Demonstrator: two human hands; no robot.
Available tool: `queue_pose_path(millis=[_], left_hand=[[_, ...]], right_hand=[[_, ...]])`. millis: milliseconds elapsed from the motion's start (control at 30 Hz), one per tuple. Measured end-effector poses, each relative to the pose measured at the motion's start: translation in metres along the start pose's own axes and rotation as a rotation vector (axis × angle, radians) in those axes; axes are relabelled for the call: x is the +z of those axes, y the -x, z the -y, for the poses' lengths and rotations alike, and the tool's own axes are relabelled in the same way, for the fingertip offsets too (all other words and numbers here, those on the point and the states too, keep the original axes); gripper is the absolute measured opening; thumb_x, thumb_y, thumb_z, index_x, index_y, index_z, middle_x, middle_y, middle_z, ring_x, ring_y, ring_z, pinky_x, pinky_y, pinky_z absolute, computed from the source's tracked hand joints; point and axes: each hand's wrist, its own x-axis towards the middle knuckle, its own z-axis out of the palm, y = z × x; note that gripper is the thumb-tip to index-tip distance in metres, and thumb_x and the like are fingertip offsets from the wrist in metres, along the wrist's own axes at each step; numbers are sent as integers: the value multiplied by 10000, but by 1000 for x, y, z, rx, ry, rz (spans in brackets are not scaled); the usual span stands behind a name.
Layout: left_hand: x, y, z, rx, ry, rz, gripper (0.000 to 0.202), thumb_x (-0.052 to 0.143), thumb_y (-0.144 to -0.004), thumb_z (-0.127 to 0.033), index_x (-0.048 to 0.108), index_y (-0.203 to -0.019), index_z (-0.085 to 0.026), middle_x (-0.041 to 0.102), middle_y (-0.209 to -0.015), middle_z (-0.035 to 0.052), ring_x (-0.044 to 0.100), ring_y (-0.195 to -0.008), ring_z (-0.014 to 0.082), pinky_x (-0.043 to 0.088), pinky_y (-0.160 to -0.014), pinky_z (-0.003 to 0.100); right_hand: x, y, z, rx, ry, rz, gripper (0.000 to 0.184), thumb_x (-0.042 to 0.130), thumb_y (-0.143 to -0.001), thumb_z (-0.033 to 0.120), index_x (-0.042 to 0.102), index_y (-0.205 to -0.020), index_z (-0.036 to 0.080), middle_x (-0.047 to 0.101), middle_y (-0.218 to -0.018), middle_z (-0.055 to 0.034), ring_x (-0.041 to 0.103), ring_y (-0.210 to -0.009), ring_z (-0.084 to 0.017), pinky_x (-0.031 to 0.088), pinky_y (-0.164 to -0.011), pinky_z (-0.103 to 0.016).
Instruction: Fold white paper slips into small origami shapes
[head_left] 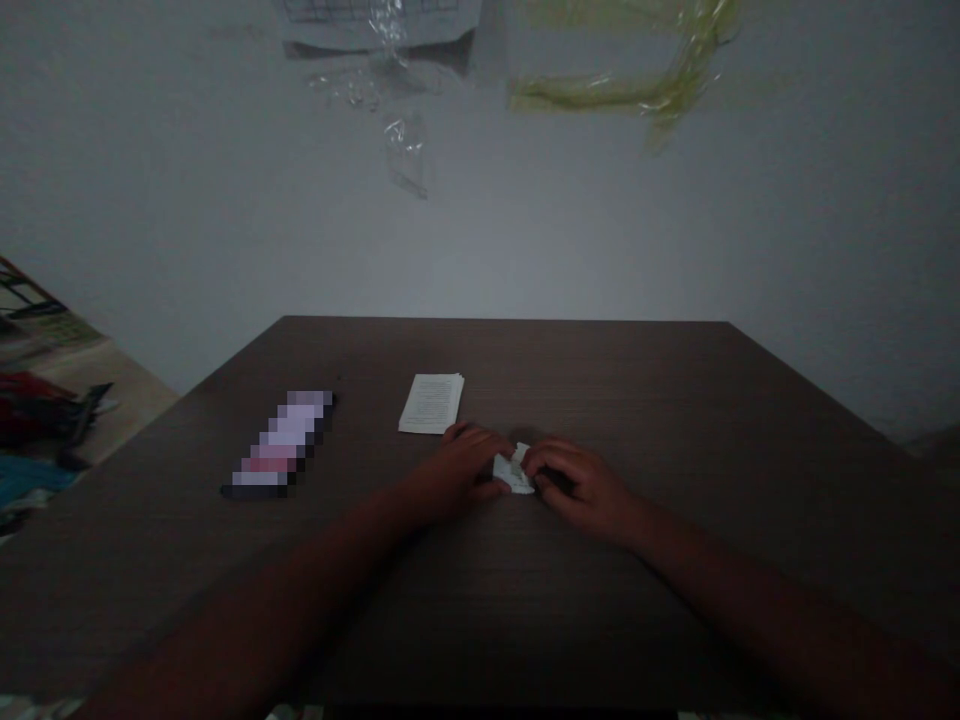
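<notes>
A small piece of white paper (pixel 511 474), creased or folded with one part raised, lies on the dark table between my hands. My left hand (pixel 463 468) is at its left side, the thumb at its lower edge and the fingers along its upper edge. From the right, my right hand (pixel 581 485) pinches the paper's edge with curled fingers. Just behind my left hand is a stack of printed paper sheets (pixel 432 403), close to its fingertips. Dim light hides the finer detail of the folds.
A phone (pixel 281 445) with a blurred-out screen lies on the left of the brown table (pixel 600 370). A wall (pixel 525 220) with peeling tape rises behind the table's far edge. Red and blue items (pixel 37 420) are on the floor at far left.
</notes>
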Motion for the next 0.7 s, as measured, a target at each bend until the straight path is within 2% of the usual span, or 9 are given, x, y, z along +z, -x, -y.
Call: queue_pose_path(millis=[133,300,433,567,700], left_hand=[[3,0,2,10,56,-32,495,945,-1143,-192,771,-1600,-266,875,-1633,110,788,-1602,358,537,-1483,597],[3,3,2,27,100,-49,549,980,-1129,-215,752,-1626,-266,795,-1732,144,764,-1630,347,645,-1398,515],[1,7,4,76,154,-31,448,950,-1138,-236,806,-1561,-270,758,-1788,149,760,-1672,343,653,-1418,519],[0,9,5,83,147,-22,294,867,-1142,-164,867,-1415,-272,772,-1788,145,775,-1670,344,659,-1421,513],[-1,8,1,54,76,-55,236,888,-1111,-150,899,-1318,-262,824,-1709,131,779,-1632,359,644,-1408,517]], right_hand=[[3,3,-3,16,44,10,237,745,-1125,129,827,-1250,314,908,-1270,-82,890,-1197,-296,758,-1093,-496],[8,5,-9,-31,78,31,290,793,-1097,93,873,-1277,307,903,-1382,-105,898,-1260,-299,787,-1090,-479],[7,5,-12,-53,93,51,314,796,-1118,79,890,-1325,296,883,-1442,-124,891,-1299,-304,790,-1110,-474],[5,6,-13,-60,137,73,297,830,-1108,75,915,-1303,281,858,-1524,-146,868,-1392,-322,774,-1182,-494],[2,3,-9,-83,176,113,317,826,-1089,46,922,-1286,275,885,-1424,-123,866,-1344,-318,755,-1204,-516]])
